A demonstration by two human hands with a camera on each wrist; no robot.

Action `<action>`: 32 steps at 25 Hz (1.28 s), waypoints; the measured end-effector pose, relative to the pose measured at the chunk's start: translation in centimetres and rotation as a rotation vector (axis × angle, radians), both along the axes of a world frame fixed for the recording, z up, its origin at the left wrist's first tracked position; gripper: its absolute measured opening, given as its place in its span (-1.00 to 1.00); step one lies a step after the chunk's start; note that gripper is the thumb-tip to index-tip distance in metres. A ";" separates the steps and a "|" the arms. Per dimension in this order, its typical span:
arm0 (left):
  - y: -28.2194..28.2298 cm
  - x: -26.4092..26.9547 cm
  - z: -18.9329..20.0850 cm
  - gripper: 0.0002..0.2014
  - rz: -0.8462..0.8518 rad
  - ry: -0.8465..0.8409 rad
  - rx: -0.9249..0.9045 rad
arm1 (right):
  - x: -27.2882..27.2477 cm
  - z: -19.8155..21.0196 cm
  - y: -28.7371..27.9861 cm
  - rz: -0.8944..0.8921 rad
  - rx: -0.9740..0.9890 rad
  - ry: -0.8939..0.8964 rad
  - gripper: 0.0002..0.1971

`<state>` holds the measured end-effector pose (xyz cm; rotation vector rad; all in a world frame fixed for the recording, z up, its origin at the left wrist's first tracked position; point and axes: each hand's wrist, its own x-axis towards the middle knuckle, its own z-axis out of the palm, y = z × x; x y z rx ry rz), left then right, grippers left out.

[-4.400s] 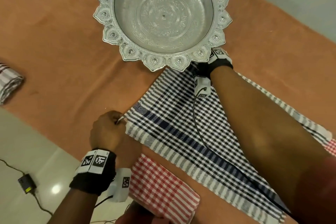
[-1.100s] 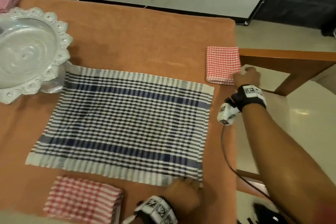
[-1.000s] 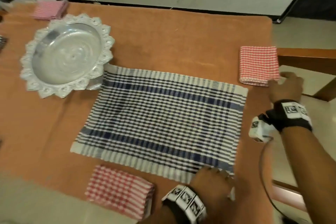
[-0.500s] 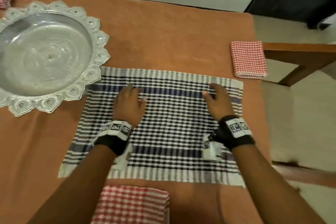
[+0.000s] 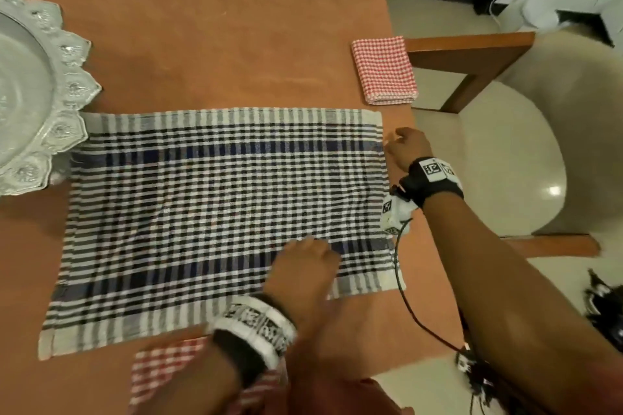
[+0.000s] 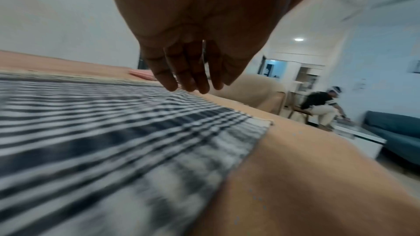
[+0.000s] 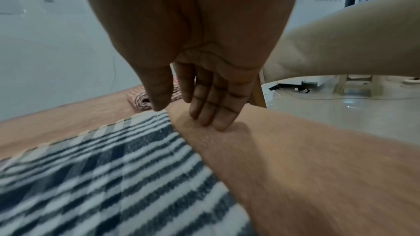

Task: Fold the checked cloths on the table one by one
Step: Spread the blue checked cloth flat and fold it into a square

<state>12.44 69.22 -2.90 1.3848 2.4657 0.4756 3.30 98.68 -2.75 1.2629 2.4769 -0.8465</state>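
Observation:
A blue, black and white checked cloth [image 5: 215, 212] lies spread flat on the orange table [image 5: 219, 44]. My left hand [image 5: 303, 266] rests on the cloth near its front right part, fingers [image 6: 188, 80] straight and together above the weave [image 6: 113, 132]. My right hand [image 5: 406, 145] sits just off the cloth's right edge near the far corner, its straight fingers [image 7: 211, 112] touching the bare tabletop beside the cloth [image 7: 102, 168]. Neither hand holds anything.
A folded red checked cloth [image 5: 384, 71] lies at the table's far right edge, seen also as a red cloth [image 7: 141, 98] past my right fingers. Another red checked cloth [image 5: 161, 367] lies under my left forearm. An ornate silver bowl [image 5: 40, 94] stands left. A chair [image 5: 505, 145] stands right.
Both hands slid rightward across the cloth from its middle. The left hand came down to the front right part; the right hand went off the right edge onto the table.

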 end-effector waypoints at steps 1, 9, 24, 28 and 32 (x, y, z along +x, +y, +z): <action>2.5 2.2 -0.1 -0.87 -0.106 -0.004 -0.036 | -0.7 0.2 0.4 0.001 -0.030 0.001 -0.53; 10.4 8.3 -3.3 -0.85 -0.089 -0.033 -0.234 | -4.3 -0.1 0.7 -0.024 -0.147 0.094 -0.66; 16.9 11.1 -2.6 -0.81 -0.174 -0.137 -0.386 | -2.0 0.1 7.9 0.024 -0.087 0.061 -0.70; 16.8 8.7 -1.9 -0.76 -0.062 -0.174 -0.392 | -1.4 1.2 7.7 0.015 -0.073 0.056 -0.73; 9.5 4.6 0.8 -0.92 0.317 -0.327 -0.070 | -1.4 2.8 5.3 -0.017 0.093 0.207 -0.73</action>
